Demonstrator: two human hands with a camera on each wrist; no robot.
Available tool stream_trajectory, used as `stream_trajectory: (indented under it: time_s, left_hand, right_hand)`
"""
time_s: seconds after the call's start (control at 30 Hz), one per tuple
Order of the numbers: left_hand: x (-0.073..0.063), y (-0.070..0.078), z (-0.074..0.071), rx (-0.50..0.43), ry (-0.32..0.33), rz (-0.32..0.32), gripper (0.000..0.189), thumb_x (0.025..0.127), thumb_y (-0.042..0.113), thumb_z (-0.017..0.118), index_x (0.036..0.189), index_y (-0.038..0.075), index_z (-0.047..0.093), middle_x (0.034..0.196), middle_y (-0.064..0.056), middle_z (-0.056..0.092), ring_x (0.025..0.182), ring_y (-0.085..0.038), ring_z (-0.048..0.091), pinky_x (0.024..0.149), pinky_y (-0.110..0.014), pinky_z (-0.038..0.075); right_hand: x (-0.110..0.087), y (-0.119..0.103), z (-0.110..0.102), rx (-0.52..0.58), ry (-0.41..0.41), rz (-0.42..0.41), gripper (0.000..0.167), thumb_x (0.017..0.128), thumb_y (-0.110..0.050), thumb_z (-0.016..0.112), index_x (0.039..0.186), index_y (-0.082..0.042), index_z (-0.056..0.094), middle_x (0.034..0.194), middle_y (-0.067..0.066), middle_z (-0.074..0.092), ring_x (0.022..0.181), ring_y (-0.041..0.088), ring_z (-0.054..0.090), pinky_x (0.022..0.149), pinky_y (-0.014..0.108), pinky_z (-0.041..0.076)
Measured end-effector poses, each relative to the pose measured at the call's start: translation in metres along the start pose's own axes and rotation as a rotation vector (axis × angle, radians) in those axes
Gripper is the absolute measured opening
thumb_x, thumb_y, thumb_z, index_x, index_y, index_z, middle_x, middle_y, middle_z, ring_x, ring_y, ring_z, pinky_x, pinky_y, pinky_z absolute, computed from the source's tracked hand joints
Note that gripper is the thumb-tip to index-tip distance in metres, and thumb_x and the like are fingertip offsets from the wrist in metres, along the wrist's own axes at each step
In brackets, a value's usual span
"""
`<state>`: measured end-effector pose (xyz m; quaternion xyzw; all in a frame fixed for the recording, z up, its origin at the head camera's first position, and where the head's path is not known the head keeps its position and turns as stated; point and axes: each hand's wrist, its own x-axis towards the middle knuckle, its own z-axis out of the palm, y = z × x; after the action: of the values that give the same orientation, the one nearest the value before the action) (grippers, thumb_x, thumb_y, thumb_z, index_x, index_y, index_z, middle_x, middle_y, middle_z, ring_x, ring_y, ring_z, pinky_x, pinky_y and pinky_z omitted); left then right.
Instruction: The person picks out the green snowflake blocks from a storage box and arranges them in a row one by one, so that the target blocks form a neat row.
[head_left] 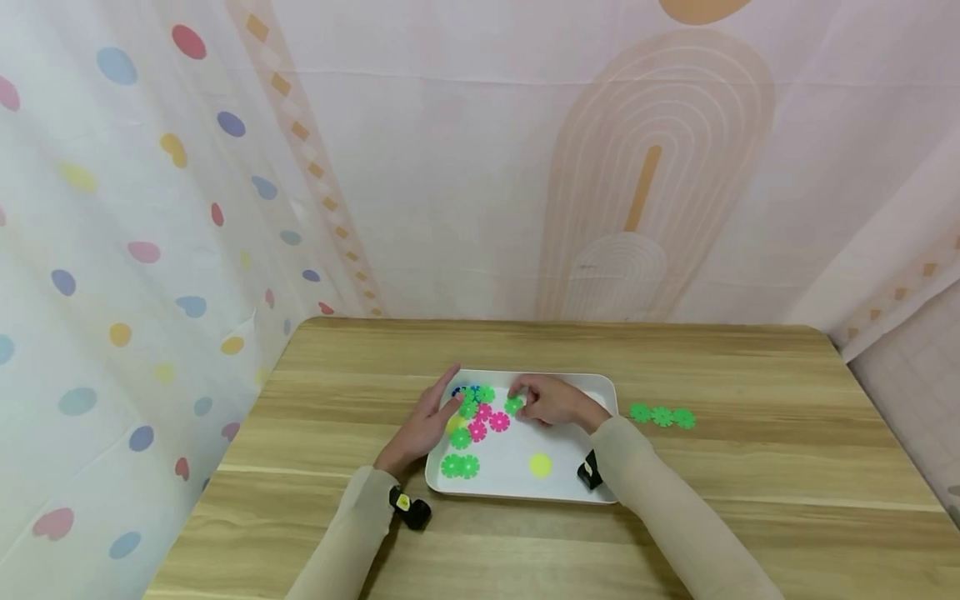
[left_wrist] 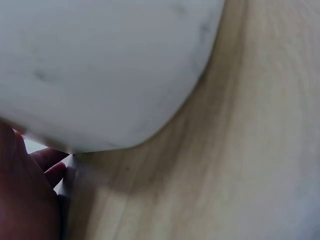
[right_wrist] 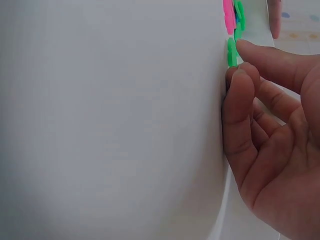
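Observation:
In the head view my left hand (head_left: 426,427) rests over the left rim of a white tray (head_left: 502,482), thumb inside and straight fingers along the outer edge. The left wrist view shows those fingers beside the tray's outer wall (left_wrist: 115,75). My right hand (head_left: 553,400) reaches over the tray's far side, thumb and index finger around a green snowflake disc (head_left: 513,406). The right wrist view has this disc (right_wrist: 231,52) edge-on at the thumb and index tips, the other fingers curled. Near my left thumb lie pink discs (head_left: 499,422), green discs (head_left: 461,438) and dark blue ones, some overlapping.
Two green discs (head_left: 460,466) lie at the tray's near left, and a yellow disc (head_left: 541,465) near its front. Right of the tray, a row of three green discs (head_left: 662,417) is on the wooden table (head_left: 757,492). Patterned curtains (head_left: 465,183) hang behind.

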<state>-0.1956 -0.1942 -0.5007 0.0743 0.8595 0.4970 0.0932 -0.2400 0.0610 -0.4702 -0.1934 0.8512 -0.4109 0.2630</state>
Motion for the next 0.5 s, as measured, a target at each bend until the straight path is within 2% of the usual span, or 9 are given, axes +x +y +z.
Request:
stream_trajectory:
  time_s: [0.4,0.5]
  left_hand:
    - [0.0009,-0.0023,-0.0003,-0.006,-0.002,-0.001,0.058,0.107,0.039,0.040,0.159,0.031,0.018,0.166,-0.003,0.014,0.153,-0.031,0.009,0.120,-0.060,0.008]
    - [0.0015,-0.0021,0.0001,-0.004,0.000,-0.003,0.058,0.107,0.039,0.041,0.159,0.032,0.018,0.166,-0.001,0.015,0.153,-0.031,0.009,0.120,-0.061,0.008]
  right_hand:
    - [0.0023,0.0007,0.0018,0.008,-0.020,0.004,0.022,0.089,-0.003,0.072,0.106,-0.009,0.060,0.067,0.003,0.047,0.054,0.015,0.044,0.053,0.024,0.040]
    - [0.0024,0.0007,0.0007,-0.003,-0.021,-0.006,0.022,0.088,-0.002,0.072,0.106,-0.009,0.060,0.069,0.002,0.047,0.057,0.015,0.043,0.053,0.024,0.039]
